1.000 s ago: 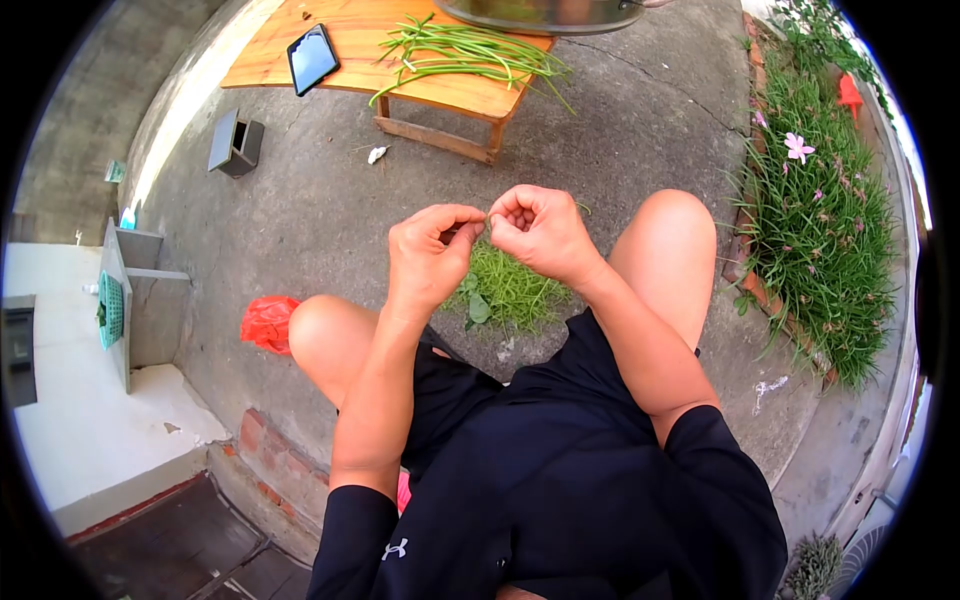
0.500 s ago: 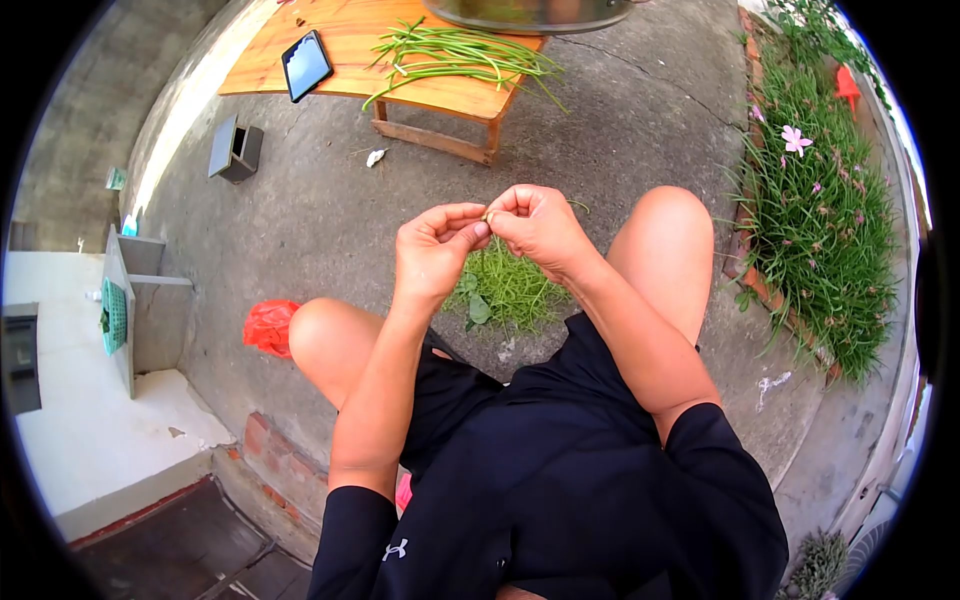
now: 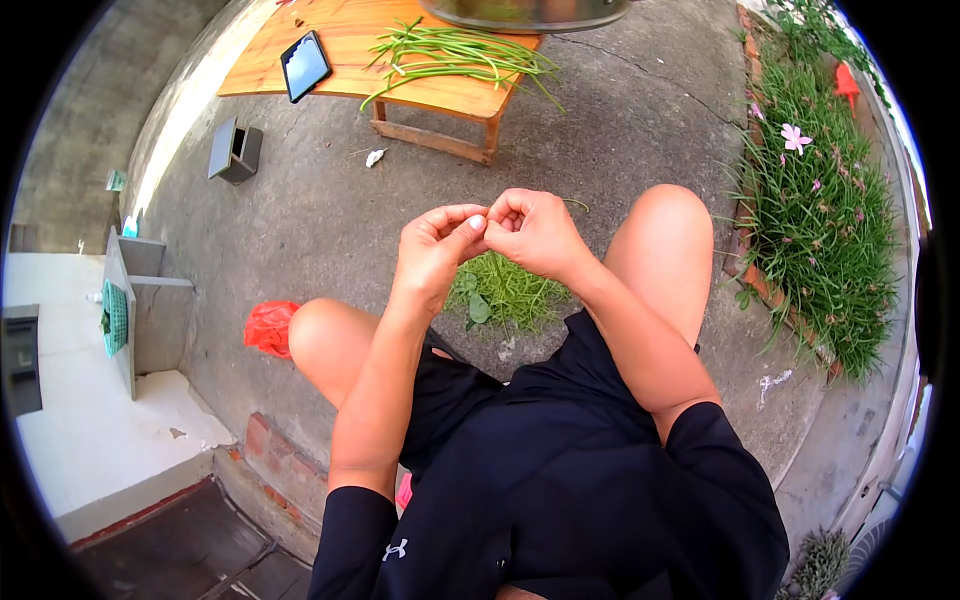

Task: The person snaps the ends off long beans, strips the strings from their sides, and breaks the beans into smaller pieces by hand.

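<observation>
My left hand (image 3: 437, 250) and my right hand (image 3: 535, 230) meet fingertip to fingertip above the ground between my knees. Both are closed in a pinch. Most of what they hold is hidden by the fingers, but a thin green stem (image 3: 577, 203) curves out just beyond my right knuckles. Below the hands, a heap of thin green strips and bits (image 3: 515, 297) lies on the concrete, with a broad green leaf (image 3: 479, 308) at its left side.
Long green stems (image 3: 455, 55) lie on a low wooden table (image 3: 270, 55) beside a tablet (image 3: 305, 66). A large metal vessel (image 3: 530, 12) stands at the table's right end. A red plastic bag (image 3: 268, 328) sits by my left knee. Flowering plants (image 3: 825, 220) border the right.
The fingertips have come closer together, and the small greenish end seen between them before is now covered. My right hand has turned slightly.
</observation>
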### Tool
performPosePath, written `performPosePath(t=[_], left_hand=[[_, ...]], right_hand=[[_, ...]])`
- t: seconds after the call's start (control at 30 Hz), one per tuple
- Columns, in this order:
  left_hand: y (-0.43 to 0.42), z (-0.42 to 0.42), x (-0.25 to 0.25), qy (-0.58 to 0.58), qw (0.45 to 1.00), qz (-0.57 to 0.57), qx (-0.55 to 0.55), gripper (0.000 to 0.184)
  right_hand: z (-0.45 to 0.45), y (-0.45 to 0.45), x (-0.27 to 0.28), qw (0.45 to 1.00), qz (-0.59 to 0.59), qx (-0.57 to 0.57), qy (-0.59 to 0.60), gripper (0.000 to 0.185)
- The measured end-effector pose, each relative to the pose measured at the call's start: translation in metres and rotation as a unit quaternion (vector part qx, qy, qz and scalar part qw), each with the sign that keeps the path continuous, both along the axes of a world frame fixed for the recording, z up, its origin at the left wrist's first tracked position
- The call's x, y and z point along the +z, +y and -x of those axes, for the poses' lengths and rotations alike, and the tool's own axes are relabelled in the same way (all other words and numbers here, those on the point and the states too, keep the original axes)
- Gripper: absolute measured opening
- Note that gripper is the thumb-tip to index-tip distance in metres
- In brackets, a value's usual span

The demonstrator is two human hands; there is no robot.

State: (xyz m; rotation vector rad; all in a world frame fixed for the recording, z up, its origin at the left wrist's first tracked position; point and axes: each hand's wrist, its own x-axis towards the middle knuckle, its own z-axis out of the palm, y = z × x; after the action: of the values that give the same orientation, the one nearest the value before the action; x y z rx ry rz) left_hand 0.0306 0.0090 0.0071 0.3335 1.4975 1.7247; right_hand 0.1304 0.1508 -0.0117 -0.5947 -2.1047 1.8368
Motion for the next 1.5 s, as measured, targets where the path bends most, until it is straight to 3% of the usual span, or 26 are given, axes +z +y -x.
performPosePath(t=[0.23, 0.5, 0.9, 1.0, 1.1, 1.3, 1.4, 1.5], left_hand=[[-0.004, 0.011, 0.003, -0.066, 0.997, -0.028, 0.02, 0.015], [-0.009, 0.023, 0.004, -0.061, 0.996, -0.056, 0.031, 0.013], [-0.019, 0.045, 0.01, -0.053, 0.99, -0.074, 0.109, 0.014], [-0.023, 0.052, 0.01, -0.055, 0.985, -0.086, 0.138, 0.014], [-0.028, 0.061, 0.008, -0.063, 0.98, -0.096, 0.16, 0.013], [-0.032, 0.072, 0.002, -0.052, 0.975, -0.117, 0.182, 0.013], [-0.034, 0.075, 0.002, -0.029, 0.975, -0.104, 0.196, 0.011], [-0.036, 0.079, 0.004, -0.019, 0.971, -0.101, 0.217, 0.012]], right_hand=[[0.0, 0.0, 0.002, 0.999, 0.033, 0.007, 0.024, 0.01], [0.0, -0.001, 0.003, 0.998, 0.037, 0.026, 0.042, 0.009], [-0.008, 0.004, 0.015, 0.975, -0.13, 0.136, 0.116, 0.009], [-0.01, 0.001, 0.024, 0.972, -0.113, 0.154, 0.137, 0.01], [-0.009, -0.002, 0.029, 0.946, -0.156, 0.146, 0.244, 0.012], [-0.009, 0.002, 0.035, 0.904, -0.011, 0.286, 0.319, 0.009], [-0.017, 0.002, 0.035, 0.905, 0.117, 0.33, 0.24, 0.005], [-0.021, 0.004, 0.03, 0.908, 0.146, 0.35, 0.177, 0.002]])
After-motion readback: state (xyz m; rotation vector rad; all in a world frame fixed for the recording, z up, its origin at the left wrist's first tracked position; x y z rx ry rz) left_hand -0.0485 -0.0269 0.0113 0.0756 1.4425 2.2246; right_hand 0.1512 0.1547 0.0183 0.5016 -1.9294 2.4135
